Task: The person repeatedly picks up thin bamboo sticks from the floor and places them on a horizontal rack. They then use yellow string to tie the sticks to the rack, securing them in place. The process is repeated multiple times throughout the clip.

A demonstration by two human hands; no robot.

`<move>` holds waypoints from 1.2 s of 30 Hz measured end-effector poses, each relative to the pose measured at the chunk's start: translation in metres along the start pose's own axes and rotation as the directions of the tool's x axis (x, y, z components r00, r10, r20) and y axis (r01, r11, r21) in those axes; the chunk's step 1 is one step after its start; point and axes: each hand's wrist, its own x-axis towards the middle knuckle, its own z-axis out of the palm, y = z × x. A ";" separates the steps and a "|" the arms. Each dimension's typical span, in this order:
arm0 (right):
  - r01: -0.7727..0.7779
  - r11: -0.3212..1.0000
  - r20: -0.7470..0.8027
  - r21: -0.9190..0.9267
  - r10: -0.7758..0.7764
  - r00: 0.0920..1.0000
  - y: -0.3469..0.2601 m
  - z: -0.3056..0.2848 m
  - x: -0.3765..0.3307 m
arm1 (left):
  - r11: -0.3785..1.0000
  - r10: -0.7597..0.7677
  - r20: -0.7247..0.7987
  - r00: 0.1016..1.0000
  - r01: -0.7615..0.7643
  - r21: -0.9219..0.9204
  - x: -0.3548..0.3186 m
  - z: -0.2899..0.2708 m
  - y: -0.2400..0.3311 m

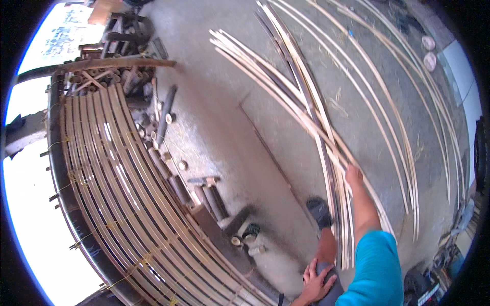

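Observation:
My right hand is closed around a bundle of long, split bamboo strips at the end of my stretched-out arm. Those strips run toward the upper left, crossing over a second pile of pale and dark strips on the floor. My left hand rests on my bent knee, its fingers spread, holding nothing. My foot in a dark shoe stands just left of the strips.
At left stands a slatted bamboo frame tied with yellow cord. Cut bamboo pieces and a tool with a blade lie beside it. More long strips curve along the right floor. A thin stick lies mid-floor.

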 end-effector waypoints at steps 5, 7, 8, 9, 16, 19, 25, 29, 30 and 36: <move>-0.014 0.999 -0.005 -0.034 0.014 1.000 -0.018 0.006 0.016 | 0.999 0.034 -0.093 0.995 -0.033 0.012 -0.009 0.023 -0.003; 0.005 0.999 -0.097 -0.034 -0.008 0.995 -0.015 0.023 0.035 | 0.997 -0.033 -0.105 0.994 0.039 0.060 -0.001 0.046 -0.020; 0.014 0.999 -0.137 -0.037 -0.019 0.990 -0.015 0.032 0.040 | 0.997 -0.035 -0.122 0.992 0.043 0.060 0.000 0.055 -0.029; 0.021 0.998 -0.133 -0.057 -0.029 0.991 -0.017 0.036 0.050 | 0.997 -0.042 -0.139 0.989 0.051 0.057 0.001 0.050 -0.023; 0.295 0.951 -0.266 -0.088 -0.308 0.913 -0.035 0.001 0.003 | 0.993 0.089 -0.141 0.986 -0.077 0.084 -0.010 0.017 -0.017; 0.466 0.826 -0.215 0.317 -0.416 0.884 -0.092 -0.072 -0.099 | 0.999 -0.050 0.060 0.997 0.051 -0.007 -0.012 0.010 -0.030; 0.808 0.369 -0.575 0.460 -0.570 0.588 -0.223 -0.258 -0.332 | 0.967 -0.021 0.083 0.996 0.041 -0.252 -0.074 -0.015 -0.023; 0.929 0.176 -0.666 0.327 -0.654 0.358 -0.308 -0.341 -0.422 | 0.858 -0.178 -0.106 0.978 0.102 -0.504 -0.153 -0.114 0.021; 0.949 0.143 -0.694 0.282 -0.652 0.305 -0.337 -0.364 -0.448 | 0.869 -0.026 -0.177 0.984 -0.066 -0.491 -0.133 -0.105 -0.027; 0.482 -0.289 -0.447 0.827 -0.857 0.254 -0.499 -0.429 -0.645 | 0.866 0.006 -0.869 0.494 -0.438 -0.243 -0.226 -0.294 -0.031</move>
